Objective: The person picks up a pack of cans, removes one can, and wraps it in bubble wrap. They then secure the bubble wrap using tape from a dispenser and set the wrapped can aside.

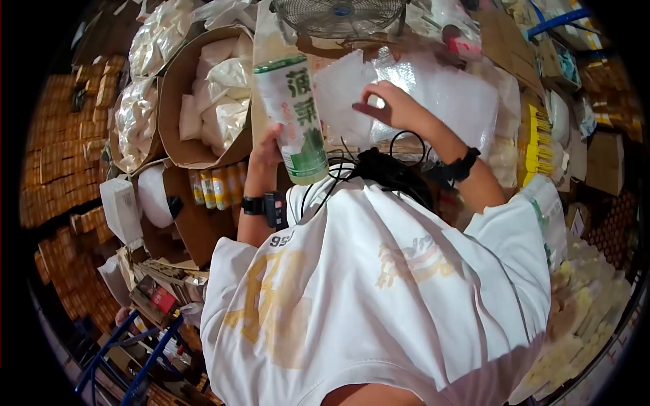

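Note:
My left hand (pixel 269 145) is closed around a tall white-and-green printed canister (pixel 292 122) with large dark green characters. The canister stands nearly upright, tilted slightly, and hides part of that hand's fingers. To its right, my right hand (pixel 391 107) has thumb and forefinger curled together in a pinch, with a gap showing inside the ring. Just beyond these fingertips is a translucent white sheet (pixel 344 84); whether they grip its edge cannot be made out. Under and beyond this hand lies clear bubble wrap (pixel 447 101) on the work surface.
A metal fan (pixel 340 15) stands at the far edge. On the left, a large cardboard box (pixel 173 128) holds white plastic packets, above several yellow cans (pixel 218 188). A yellow slotted rack (pixel 538 145) is at the right. Black cables (pixel 325 196) hang before my chest.

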`<control>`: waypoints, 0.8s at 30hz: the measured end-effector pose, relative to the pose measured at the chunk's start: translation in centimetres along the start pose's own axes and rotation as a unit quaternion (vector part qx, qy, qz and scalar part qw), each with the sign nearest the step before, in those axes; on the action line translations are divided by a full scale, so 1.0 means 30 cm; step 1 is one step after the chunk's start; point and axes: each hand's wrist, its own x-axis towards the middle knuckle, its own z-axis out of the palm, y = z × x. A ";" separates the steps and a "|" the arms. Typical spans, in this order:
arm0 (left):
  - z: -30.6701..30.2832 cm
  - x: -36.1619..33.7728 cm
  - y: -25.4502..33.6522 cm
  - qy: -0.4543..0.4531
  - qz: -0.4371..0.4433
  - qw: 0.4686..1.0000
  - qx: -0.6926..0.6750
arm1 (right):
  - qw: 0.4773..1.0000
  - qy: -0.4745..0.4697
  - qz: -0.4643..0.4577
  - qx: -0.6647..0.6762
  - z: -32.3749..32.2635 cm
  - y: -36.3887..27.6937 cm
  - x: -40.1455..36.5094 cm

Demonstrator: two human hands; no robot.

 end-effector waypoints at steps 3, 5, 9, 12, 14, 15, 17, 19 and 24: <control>-0.013 -0.019 0.001 0.047 -0.016 0.997 0.066 | 0.924 0.284 -0.043 -0.253 0.033 -0.093 -0.004; 0.018 -0.008 0.026 0.034 -0.043 0.987 0.153 | 0.972 0.229 -0.016 -0.055 0.020 -0.088 0.066; 0.132 0.042 0.103 -0.097 -0.009 0.913 0.396 | 0.746 -0.066 0.203 0.631 -0.029 -0.093 0.123; 0.229 0.068 0.113 -0.191 0.080 0.805 0.557 | 0.706 -0.147 0.292 0.628 -0.056 -0.050 0.134; 0.265 0.079 0.104 -0.242 -0.005 0.776 0.582 | 0.708 -0.185 0.300 0.612 -0.043 -0.022 0.143; 0.285 0.086 0.101 -0.270 -0.011 0.740 0.616 | 0.709 -0.203 0.284 0.613 -0.043 -0.021 0.151; 0.282 0.095 0.064 -0.295 -0.039 0.719 0.628 | 0.761 -0.210 0.250 0.561 -0.078 -0.108 0.129; 0.272 0.102 0.041 -0.313 -0.058 0.700 0.639 | 0.857 -0.192 0.223 0.424 -0.077 -0.158 0.117; 0.246 0.094 0.007 -0.291 -0.075 0.697 0.651 | 0.953 -0.115 0.040 0.278 0.039 -0.044 0.111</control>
